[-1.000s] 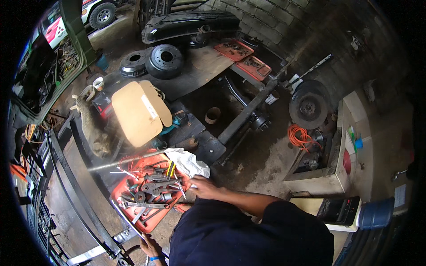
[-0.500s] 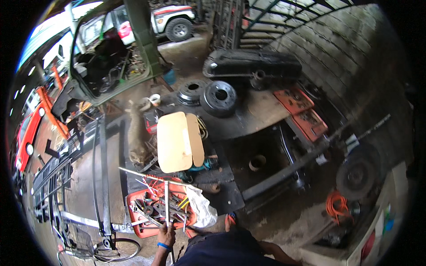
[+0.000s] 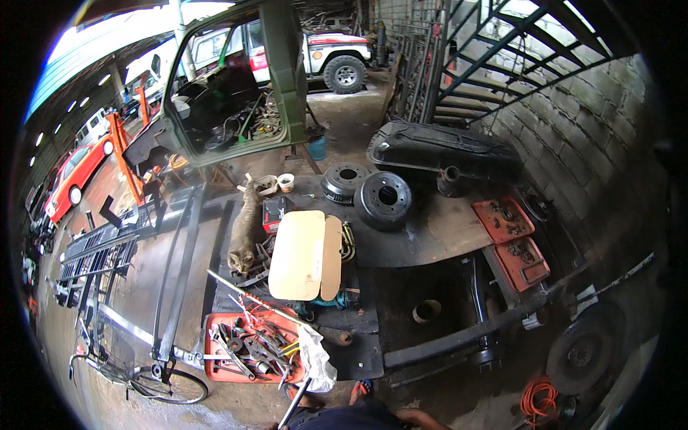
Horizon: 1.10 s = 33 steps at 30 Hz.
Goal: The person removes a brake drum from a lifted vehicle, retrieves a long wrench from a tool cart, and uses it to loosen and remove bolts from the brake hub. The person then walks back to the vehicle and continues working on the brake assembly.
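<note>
At the lower edge, a metal bar (image 3: pixel 295 403) slants up past my legs; its lower end runs out of the picture. My left hand is outside the picture, so its grip on the bar is hidden. Of my right arm only a piece of forearm (image 3: pixel 424 418) shows, with the hand out of sight. Just ahead of the bar lies an orange-red tray (image 3: pixel 215 371) heaped with wrenches, pliers and other hand tools. A crumpled white sack (image 3: pixel 315 362) hangs over the tray's right side. Beyond, a thin long rod (image 3: pixel 251 294) lies slantwise across the tray's far edge.
A flat cardboard piece (image 3: pixel 297 254) lies past the tray, beside a tabby cat (image 3: pixel 244 229). Farther off are black brake drums (image 3: pixel 385 201), a black tank (image 3: pixel 448 154) and red trays of small parts (image 3: pixel 502 218). A vehicle frame rail (image 3: pixel 437 351) crosses the right; a bicycle wheel (image 3: pixel 172 383) stands left.
My view has tilted up and leftward. My left hand, earlier closed around the metal bar above the tray's near edge, has left the picture, and the bar now sits lower and nearer me.
</note>
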Available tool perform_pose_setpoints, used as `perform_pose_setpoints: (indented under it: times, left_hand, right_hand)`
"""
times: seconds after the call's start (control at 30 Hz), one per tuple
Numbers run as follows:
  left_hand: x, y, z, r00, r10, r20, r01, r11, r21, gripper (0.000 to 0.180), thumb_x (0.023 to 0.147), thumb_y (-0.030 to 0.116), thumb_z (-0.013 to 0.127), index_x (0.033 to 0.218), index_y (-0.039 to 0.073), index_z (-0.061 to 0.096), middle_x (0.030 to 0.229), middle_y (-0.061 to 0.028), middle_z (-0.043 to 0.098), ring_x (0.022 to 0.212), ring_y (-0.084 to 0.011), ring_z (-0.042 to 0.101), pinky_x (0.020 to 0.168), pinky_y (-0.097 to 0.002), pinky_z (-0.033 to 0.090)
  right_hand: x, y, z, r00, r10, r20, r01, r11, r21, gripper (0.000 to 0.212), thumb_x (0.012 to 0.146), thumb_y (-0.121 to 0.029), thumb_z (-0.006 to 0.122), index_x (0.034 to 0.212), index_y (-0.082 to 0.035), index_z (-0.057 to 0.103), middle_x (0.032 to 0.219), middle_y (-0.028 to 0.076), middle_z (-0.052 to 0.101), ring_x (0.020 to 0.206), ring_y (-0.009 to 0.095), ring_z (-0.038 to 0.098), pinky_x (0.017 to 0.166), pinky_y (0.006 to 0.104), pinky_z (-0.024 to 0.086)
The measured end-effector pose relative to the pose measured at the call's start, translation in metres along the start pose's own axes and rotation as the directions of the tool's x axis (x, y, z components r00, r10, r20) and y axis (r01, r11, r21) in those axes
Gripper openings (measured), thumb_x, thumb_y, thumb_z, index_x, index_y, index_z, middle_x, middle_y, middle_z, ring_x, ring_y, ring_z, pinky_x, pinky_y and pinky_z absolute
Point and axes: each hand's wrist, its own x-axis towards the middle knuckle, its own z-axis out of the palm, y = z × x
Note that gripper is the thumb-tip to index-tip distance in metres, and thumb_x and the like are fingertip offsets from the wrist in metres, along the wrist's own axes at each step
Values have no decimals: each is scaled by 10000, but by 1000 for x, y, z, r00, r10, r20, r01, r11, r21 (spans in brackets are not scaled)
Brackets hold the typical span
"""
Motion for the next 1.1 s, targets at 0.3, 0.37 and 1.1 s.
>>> perform_pose_setpoints:
  times: [0.3, 0.37, 1.1]
  left_hand:
    - [-81, -110, 15, 924, -375, -70, 358, 915, -186, 681, 980, 597, 399, 877, -2, 706, 783, -171, 704, 768, -328, 693, 689, -454, 515]
    - [-100, -140, 17, 894, -441, -79, 414, 880, -233, 684, 980, 598, 394, 879, -2, 707, 787, -172, 705, 771, -330, 694, 691, -455, 516]
    - [-230, -455, 68, 524, -844, 111, 739, 386, -552, 721, 983, 610, 347, 906, -3, 717, 826, -182, 715, 811, -343, 700, 717, -470, 523]
  right_hand:
    - [87, 13, -19, 997, 18, 71, 8, 938, -346, 443, 910, -421, 514, 1166, -88, 655, 1084, 112, 673, 992, 327, 646, 806, 475, 523]
    - [113, 27, -19, 996, -34, 81, 66, 901, -428, 409, 913, -383, 525, 1135, -74, 674, 1042, 108, 693, 966, 312, 661, 801, 456, 526]
    - [70, -201, 321, 978, -166, 127, 110, -105, -988, 393, 961, -371, 539, 1169, -55, 643, 1129, 196, 680, 1096, 395, 630, 897, 493, 500]
